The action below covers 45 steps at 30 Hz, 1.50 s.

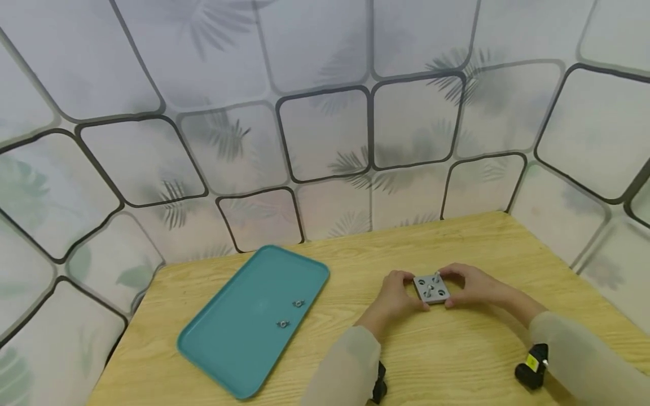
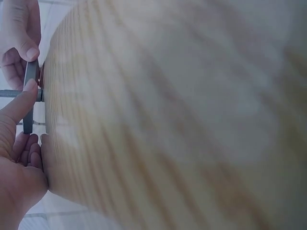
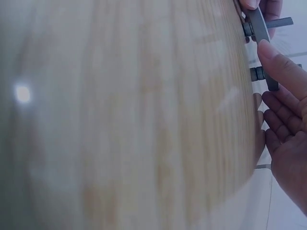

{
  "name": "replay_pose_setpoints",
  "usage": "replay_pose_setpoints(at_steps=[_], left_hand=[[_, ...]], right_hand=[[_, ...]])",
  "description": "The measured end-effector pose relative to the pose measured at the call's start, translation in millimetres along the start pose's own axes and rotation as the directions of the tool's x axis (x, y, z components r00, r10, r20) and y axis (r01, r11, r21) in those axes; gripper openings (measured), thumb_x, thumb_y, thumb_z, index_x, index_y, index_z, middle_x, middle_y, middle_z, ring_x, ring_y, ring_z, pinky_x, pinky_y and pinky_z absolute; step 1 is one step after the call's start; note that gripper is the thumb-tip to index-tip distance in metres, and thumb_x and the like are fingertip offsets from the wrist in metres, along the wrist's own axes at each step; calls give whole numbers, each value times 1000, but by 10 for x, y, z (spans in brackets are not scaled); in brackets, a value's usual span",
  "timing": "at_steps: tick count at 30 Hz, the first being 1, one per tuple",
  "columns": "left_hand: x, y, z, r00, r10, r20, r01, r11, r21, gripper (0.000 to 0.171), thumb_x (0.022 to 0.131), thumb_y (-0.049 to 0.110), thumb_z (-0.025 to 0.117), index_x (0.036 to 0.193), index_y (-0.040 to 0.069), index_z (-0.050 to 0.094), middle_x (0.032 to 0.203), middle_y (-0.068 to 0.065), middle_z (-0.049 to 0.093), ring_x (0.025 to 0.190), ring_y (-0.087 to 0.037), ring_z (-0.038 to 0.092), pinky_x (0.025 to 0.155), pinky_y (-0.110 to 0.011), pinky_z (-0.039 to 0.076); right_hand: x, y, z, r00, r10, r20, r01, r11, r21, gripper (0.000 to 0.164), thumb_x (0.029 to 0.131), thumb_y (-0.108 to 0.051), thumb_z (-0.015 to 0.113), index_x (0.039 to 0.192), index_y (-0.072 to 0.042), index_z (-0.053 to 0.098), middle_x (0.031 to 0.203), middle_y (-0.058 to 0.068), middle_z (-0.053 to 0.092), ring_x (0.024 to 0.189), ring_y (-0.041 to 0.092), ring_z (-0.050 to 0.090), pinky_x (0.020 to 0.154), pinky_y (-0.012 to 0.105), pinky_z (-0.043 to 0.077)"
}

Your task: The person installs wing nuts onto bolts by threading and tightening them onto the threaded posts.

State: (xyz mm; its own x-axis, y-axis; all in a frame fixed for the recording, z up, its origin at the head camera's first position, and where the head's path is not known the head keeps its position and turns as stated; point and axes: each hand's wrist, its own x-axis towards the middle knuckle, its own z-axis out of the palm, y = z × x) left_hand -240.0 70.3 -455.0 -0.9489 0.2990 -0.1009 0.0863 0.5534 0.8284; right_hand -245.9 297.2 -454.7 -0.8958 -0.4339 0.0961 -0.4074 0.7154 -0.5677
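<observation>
A square grey plate (image 1: 422, 286) with round holes lies level at the right of the table, between both hands. Two bolts (image 1: 429, 290) stand up through it, shafts on top; in the right wrist view their bolt heads (image 3: 257, 73) show beneath, close to the wood. My left hand (image 1: 395, 296) grips the plate's left side with thumb and fingers. The opposite side is held by my right hand (image 1: 472, 286), its thumb at the near corner. Seen edge-on in the left wrist view, the plate (image 2: 28, 120) has one bolt shaft (image 2: 9, 93) sticking out.
Left of the hands a teal tray (image 1: 228, 316) lies on the wooden table (image 1: 350, 270). Two wing nuts, a farther one (image 1: 298, 303) and a nearer one (image 1: 283, 324), sit toward the tray's right side. A patterned curtain (image 1: 330, 135) hangs behind the table.
</observation>
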Motion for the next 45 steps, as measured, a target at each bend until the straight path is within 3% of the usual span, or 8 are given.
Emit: replay_pose_setpoints(at_steps=[4,11,24,29,36,45], left_hand=[[-22,-20,-28,1000,-21,4,22,1000,-7,63,60,27,85,114,17,54,114,5,48,111,-11,45,99,-29,35],[-25,-62,-53,1000,-1,-10,1,1000,-10,64,59,25,86,114,16,54,112,4,50,110,-12,46,99,-29,35],[-89,-108,-152,1000,-11,28,12,999,-40,63,59,23,86,113,16,54,112,3,52,109,-14,49,98,-31,36],[-128,-150,-161,1000,7,17,-7,1000,-22,62,59,24,86,111,14,54,109,2,52,106,-15,50,96,-31,38],[-199,-208,-192,999,2,38,0,998,-64,63,58,24,86,111,14,53,108,3,53,107,-15,51,96,-32,39],[-260,-309,-282,999,21,47,-16,995,-101,63,57,23,87,109,15,54,106,5,55,106,-15,53,94,-31,40]], right_hand=[[26,-38,15,1000,-3,14,3,1000,23,73,62,-37,82,117,1,54,115,13,59,109,30,50,93,35,38],[56,-59,30,1000,-21,12,21,999,41,71,61,-33,83,116,1,54,113,12,60,107,24,51,91,27,38],[98,-114,107,999,11,37,-14,997,79,74,60,-36,83,117,1,54,114,10,59,109,25,50,93,28,38],[90,-157,125,999,-20,43,17,996,84,73,60,-36,83,116,1,54,113,11,59,108,26,50,92,29,38],[67,-210,177,998,-39,43,34,993,109,70,59,-35,83,114,-1,55,112,9,59,106,17,50,91,23,37],[82,-294,294,998,-28,57,20,991,131,74,60,-39,82,116,-1,53,114,8,58,110,28,50,94,35,38]])
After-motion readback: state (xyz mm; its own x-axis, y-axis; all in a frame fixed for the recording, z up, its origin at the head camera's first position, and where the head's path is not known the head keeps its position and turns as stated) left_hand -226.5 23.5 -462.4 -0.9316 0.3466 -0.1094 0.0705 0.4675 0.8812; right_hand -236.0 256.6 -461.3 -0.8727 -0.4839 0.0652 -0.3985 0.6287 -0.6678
